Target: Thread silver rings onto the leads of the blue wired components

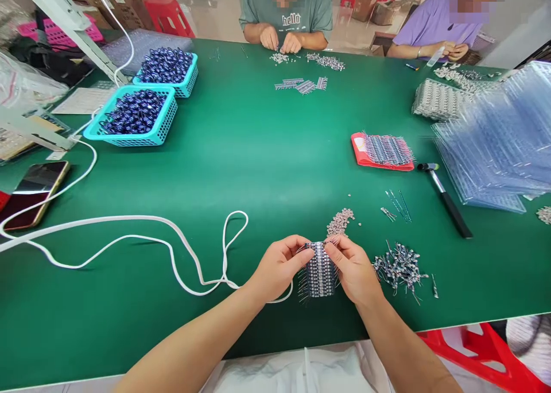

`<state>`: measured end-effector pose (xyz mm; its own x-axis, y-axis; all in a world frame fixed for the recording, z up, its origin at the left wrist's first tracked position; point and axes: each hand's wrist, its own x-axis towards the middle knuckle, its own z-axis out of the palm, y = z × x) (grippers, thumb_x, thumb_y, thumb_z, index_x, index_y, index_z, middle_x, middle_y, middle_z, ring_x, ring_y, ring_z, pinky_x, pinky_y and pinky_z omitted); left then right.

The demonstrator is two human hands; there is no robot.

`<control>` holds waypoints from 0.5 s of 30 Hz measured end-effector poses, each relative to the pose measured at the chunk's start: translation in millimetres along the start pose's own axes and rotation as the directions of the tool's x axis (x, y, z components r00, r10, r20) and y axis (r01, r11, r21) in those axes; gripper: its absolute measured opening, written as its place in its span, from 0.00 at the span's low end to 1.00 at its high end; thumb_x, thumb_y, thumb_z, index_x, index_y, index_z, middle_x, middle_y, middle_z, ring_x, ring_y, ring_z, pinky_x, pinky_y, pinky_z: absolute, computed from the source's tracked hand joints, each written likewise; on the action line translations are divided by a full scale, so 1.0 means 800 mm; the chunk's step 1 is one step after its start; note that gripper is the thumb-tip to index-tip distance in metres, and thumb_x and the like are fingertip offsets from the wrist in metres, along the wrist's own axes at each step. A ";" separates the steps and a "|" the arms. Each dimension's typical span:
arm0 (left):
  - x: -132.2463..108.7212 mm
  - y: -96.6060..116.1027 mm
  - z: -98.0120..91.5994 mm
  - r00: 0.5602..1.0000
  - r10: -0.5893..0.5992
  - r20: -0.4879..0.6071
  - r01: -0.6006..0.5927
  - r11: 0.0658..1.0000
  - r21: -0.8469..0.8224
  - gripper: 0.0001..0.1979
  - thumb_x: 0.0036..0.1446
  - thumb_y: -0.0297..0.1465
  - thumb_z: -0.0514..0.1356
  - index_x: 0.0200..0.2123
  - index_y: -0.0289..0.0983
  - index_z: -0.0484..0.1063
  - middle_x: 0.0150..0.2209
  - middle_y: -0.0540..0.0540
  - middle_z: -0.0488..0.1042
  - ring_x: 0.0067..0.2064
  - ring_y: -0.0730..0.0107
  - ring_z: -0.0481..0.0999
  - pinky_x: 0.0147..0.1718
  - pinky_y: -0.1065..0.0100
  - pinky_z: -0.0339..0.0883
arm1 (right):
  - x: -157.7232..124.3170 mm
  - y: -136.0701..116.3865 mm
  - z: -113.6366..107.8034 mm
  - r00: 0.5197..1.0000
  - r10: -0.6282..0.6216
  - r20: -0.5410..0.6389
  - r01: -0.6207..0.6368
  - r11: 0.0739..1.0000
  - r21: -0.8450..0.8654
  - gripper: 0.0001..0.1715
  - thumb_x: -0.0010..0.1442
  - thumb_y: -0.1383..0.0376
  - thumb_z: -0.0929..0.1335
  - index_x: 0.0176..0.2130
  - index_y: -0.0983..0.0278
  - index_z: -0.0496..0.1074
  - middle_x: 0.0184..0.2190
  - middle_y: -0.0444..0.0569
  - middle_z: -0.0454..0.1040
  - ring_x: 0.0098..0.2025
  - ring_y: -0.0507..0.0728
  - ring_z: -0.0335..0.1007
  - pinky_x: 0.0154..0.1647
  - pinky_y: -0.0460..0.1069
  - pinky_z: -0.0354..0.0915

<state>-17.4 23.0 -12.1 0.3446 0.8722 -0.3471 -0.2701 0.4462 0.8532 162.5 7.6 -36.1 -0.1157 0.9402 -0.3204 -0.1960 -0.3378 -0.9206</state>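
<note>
A dark panel of small circuit boards [321,272], with thin wire leads sticking out along its sides, is held near the table's front edge. My left hand [282,267] pinches its top left corner between thumb and fingers. The top right corner is gripped by my right hand [353,269] in the same way. Just beyond the panel lies a pile of small pale round parts [340,222]. To the right of my right hand sits a heap of small parts with wire leads [400,267]. What the fingertips press on is partly hidden.
A hammer [445,201] and a red pad with leaded boards [383,151] lie right. Clear plastic trays [495,140] are stacked beyond. Blue baskets [166,132] of dark coils, a phone [41,192] and white cable [172,232] are left. Two people sit across the table.
</note>
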 end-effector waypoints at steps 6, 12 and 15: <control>-0.001 -0.007 -0.001 0.999 0.038 -0.034 -0.037 0.999 0.025 0.09 0.54 0.34 0.68 0.33 0.34 0.77 0.29 0.49 0.74 0.33 0.71 0.70 0.35 0.70 0.65 | 0.001 0.001 0.004 0.999 -0.011 0.032 0.011 1.000 0.010 0.13 0.60 0.54 0.72 0.37 0.61 0.76 0.32 0.44 0.72 0.34 0.52 0.65 0.37 0.47 0.61; 0.000 -0.004 -0.001 0.998 0.034 -0.053 -0.033 0.999 0.023 0.08 0.52 0.33 0.69 0.32 0.33 0.78 0.28 0.49 0.75 0.32 0.70 0.71 0.34 0.70 0.65 | 0.002 -0.005 0.008 0.998 0.036 0.057 -0.041 0.995 0.094 0.13 0.59 0.54 0.73 0.35 0.62 0.76 0.30 0.43 0.71 0.32 0.51 0.63 0.35 0.46 0.60; 0.001 -0.002 0.000 0.999 0.024 -0.048 -0.024 1.000 0.001 0.08 0.51 0.33 0.69 0.32 0.33 0.79 0.27 0.49 0.75 0.31 0.71 0.71 0.35 0.70 0.65 | 0.002 -0.011 0.011 0.995 0.075 0.063 -0.084 0.983 0.161 0.14 0.57 0.54 0.75 0.34 0.62 0.76 0.29 0.42 0.71 0.31 0.50 0.63 0.34 0.45 0.60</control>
<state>-16.8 22.7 -14.1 0.2948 0.8912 -0.3448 -0.2773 0.4251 0.8616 155.3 11.7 -26.9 -0.1915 0.9077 -0.3734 -0.3397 -0.4182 -0.8424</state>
